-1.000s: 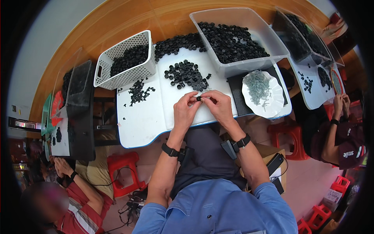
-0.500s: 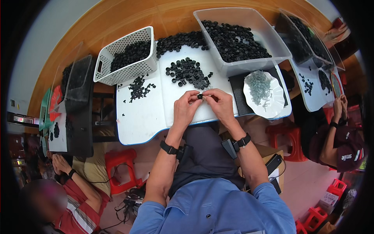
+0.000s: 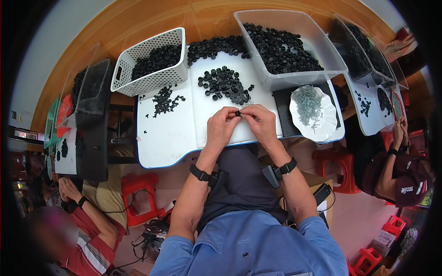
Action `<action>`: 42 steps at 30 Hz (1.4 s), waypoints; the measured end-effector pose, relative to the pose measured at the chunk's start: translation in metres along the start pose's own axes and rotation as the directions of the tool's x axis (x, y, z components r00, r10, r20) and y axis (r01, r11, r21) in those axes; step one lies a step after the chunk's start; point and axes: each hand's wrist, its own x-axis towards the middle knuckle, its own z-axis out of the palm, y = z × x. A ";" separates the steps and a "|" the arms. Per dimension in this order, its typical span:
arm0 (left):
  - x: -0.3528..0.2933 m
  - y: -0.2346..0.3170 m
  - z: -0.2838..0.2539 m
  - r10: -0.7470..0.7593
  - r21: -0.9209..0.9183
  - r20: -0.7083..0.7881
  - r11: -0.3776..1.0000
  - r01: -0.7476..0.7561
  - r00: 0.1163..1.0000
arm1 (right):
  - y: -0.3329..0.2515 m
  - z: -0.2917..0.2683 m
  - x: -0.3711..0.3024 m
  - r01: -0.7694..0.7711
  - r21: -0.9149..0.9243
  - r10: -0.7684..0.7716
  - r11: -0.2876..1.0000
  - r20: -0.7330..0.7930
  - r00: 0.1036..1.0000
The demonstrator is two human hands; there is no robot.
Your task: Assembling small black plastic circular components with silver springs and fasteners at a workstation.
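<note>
Between my two hands, over the near edge of the white tabletop [image 3: 165, 138], is a small black round part [image 3: 238, 113]. My left hand [image 3: 221, 126] pinches it from the left with thumb and fingers. From the other side my right hand [image 3: 260, 121] closes on the same part. Just beyond my fingertips lies a pile of black round caps [image 3: 225, 85]. Smaller black pieces [image 3: 166, 100] are scattered to the left. On the right, a white scalloped plate [image 3: 328, 120] holds many thin, pale grey-green pieces [image 3: 309, 105].
A white perforated basket [image 3: 120, 76] and a clear plastic bin [image 3: 301, 79], both with black parts, stand at the back. More black caps [image 3: 216, 47] lie between them. Co-workers sit at tables left and right. Red stools [image 3: 338, 168] stand on the floor.
My hands stay together on the small black part, with only slight finger movement. The whole view has shifted a little.
</note>
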 end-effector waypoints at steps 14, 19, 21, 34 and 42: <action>0.007 0.006 -0.016 -0.078 -0.008 0.154 0.997 0.080 0.985 | -0.011 0.002 -0.002 0.189 -0.209 -0.182 0.959 0.056 0.982; 0.011 0.007 -0.024 -0.186 -0.140 0.220 0.966 0.219 0.958 | -0.014 0.003 -0.002 0.238 -0.220 -0.234 0.946 0.044 0.971; 0.012 0.009 -0.024 -0.231 -0.198 0.247 0.939 0.282 0.941 | -0.011 0.004 -0.002 0.228 -0.199 -0.226 0.953 0.035 0.974; 0.006 0.004 -0.017 -0.212 -0.186 0.163 0.953 0.241 0.964 | 0.006 -0.001 -0.004 -0.193 0.220 0.243 0.956 -0.232 0.942; 0.000 0.009 -0.011 -0.236 -0.224 0.064 0.944 0.244 0.970 | 0.001 -0.007 -0.002 -0.175 0.063 0.185 0.983 -0.266 0.946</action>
